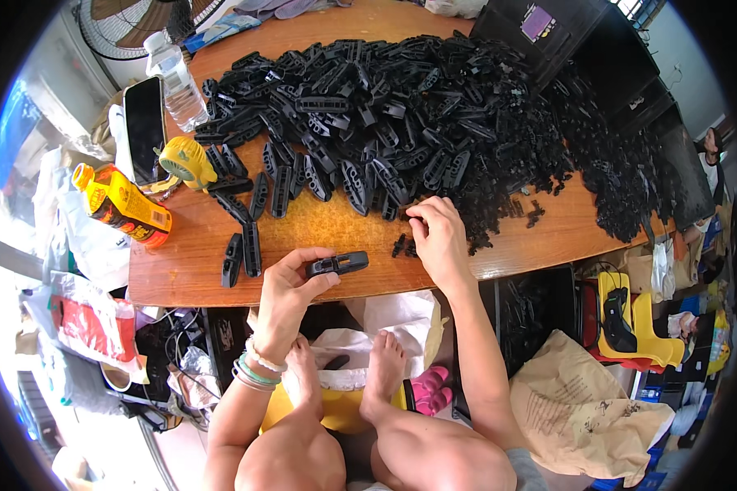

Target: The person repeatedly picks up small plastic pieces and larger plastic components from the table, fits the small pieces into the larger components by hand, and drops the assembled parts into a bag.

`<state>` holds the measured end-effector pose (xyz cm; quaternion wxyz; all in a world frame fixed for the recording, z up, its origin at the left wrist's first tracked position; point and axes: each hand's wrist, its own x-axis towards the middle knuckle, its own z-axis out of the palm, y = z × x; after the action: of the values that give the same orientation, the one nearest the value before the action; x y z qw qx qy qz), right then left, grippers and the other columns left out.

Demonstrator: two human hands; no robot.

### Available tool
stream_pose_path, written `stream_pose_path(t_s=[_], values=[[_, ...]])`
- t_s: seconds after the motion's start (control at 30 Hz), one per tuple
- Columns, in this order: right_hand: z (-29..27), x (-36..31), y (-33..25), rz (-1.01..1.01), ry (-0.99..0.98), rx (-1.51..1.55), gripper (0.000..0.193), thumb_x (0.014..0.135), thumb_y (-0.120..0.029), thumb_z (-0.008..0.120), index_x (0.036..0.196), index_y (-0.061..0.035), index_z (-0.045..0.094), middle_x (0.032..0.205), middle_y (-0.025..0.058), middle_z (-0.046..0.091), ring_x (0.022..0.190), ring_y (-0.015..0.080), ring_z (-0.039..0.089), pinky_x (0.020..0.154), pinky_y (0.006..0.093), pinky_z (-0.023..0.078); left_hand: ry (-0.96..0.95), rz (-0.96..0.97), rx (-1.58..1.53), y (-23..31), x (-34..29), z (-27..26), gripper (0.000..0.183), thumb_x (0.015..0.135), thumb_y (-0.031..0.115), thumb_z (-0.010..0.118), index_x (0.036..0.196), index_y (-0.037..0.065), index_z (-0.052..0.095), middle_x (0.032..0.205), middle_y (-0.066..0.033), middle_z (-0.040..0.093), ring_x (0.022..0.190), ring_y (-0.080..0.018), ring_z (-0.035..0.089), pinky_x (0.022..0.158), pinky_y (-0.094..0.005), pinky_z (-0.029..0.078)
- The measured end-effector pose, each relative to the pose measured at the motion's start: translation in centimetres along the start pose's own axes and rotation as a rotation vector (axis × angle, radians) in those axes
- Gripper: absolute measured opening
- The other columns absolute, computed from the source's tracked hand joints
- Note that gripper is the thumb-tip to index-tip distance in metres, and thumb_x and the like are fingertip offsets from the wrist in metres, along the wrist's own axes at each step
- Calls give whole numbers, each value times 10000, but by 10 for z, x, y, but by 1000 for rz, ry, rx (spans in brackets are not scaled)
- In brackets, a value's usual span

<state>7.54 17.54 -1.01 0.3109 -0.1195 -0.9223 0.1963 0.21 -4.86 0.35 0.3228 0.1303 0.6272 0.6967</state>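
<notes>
My left hand (287,286) pinches a long black plastic part (340,263) between thumb and fingers, just above the table's near edge. The part lies sideways with a slot showing near my fingertips. My right hand (440,239) is closed in a pinch at the near edge of a heap of small black plastic pieces (499,192). Whatever sits between its fingertips is too small to make out. A few loose small black pieces (403,245) lie beside it. Beyond both hands spreads a large pile of similar long black parts (344,106).
On the wooden table (196,274) at left stand a yellow drink bottle (127,204), a small yellow fan (188,162), a phone (145,131) and a clear bottle (176,86). Black bins (540,41) rest at the back right. A white sack (397,319) hangs open below the edge.
</notes>
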Motion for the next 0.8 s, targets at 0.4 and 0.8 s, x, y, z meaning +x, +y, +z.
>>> stream_pose_path(t_s=[0.4, 0.8], values=[[-20, -34, -77, 29, -75, 679, 138, 785, 52, 646, 908, -4, 619, 847, 99, 618, 736, 228, 573, 642, 304, 471, -225, -105, -87, 12, -15, 13, 251, 852, -13, 609, 1085, -77, 541, 830, -123, 651, 735, -155, 662, 678, -245, 550], [-29, -39, -77, -272, -23, 331, 214, 700, 44, 684, 905, -20, 671, 916, 65, 642, 773, 243, 561, 685, 321, 466, -211, -150, -183, 20, -19, 11, 214, 871, 2, 591, 1064, -75, 538, 859, -142, 651, 760, -163, 670, 674, -251, 550]])
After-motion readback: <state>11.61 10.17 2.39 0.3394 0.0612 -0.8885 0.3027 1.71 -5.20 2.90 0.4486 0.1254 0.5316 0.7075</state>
